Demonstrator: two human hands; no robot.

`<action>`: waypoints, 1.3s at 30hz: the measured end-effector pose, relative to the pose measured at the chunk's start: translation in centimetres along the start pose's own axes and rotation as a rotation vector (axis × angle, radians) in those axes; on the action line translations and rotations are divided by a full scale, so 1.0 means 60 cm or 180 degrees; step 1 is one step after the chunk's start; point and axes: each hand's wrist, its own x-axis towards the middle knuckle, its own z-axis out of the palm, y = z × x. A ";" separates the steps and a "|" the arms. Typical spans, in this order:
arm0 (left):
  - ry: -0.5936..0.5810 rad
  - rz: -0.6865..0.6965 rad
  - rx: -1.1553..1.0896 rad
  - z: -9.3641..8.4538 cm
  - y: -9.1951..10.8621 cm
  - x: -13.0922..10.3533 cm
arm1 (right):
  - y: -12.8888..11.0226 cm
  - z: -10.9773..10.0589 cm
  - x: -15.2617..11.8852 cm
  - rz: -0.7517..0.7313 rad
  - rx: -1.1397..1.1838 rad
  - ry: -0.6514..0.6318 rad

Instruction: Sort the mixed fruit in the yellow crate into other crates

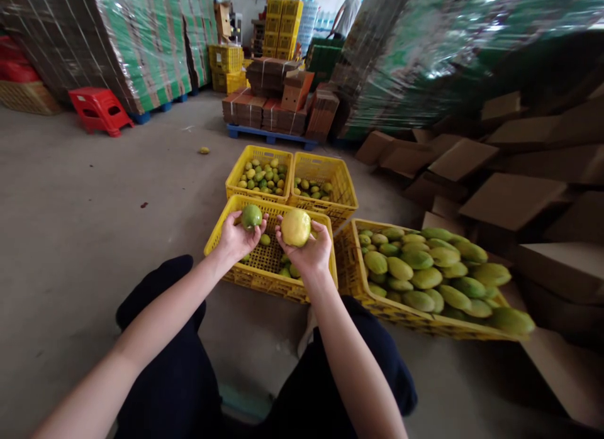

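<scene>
A small green fruit (251, 217) rests in my left hand (238, 239), its fingers curled around the underside. My right hand (309, 253) holds a larger yellow fruit (296, 227), palm up with the fingers around it. Both hands are above the near yellow crate (264, 280), and the two fruits are apart. Inside that crate lie several green fruits, among them one (265, 239) between my hands. Behind it stand two more yellow crates, the left one (232, 186) and the right one (346, 197), both with small yellow-green fruits.
At the right, a long yellow crate (353, 275) is heaped with large green-yellow fruits. Cardboard boxes (514, 200) lie beyond it. A blue pallet (271, 137) bears stacked cardboard. A red stool (100, 109) stands at left; one fruit (204, 150) lies on the floor. A person (349, 14) is far back.
</scene>
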 end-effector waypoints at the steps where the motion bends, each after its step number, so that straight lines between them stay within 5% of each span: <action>1: 0.0026 -0.0007 0.0017 -0.002 -0.001 0.003 | 0.000 -0.002 0.001 -0.0009 0.0040 -0.0061; 9: -0.0098 -0.0243 0.0447 -0.008 -0.008 0.017 | -0.001 -0.002 0.010 0.0205 -0.0160 0.0233; 16: 0.0069 -0.0303 0.0894 -0.013 -0.004 0.032 | 0.002 0.004 0.007 0.0663 -0.1026 0.0213; 29: 0.0180 -0.0293 0.2001 -0.004 -0.001 0.028 | -0.017 -0.006 0.015 0.1000 -0.1377 0.0122; 39: 0.0527 -0.0185 0.3180 0.004 -0.005 0.018 | -0.010 0.014 0.008 0.0796 -0.2162 0.0818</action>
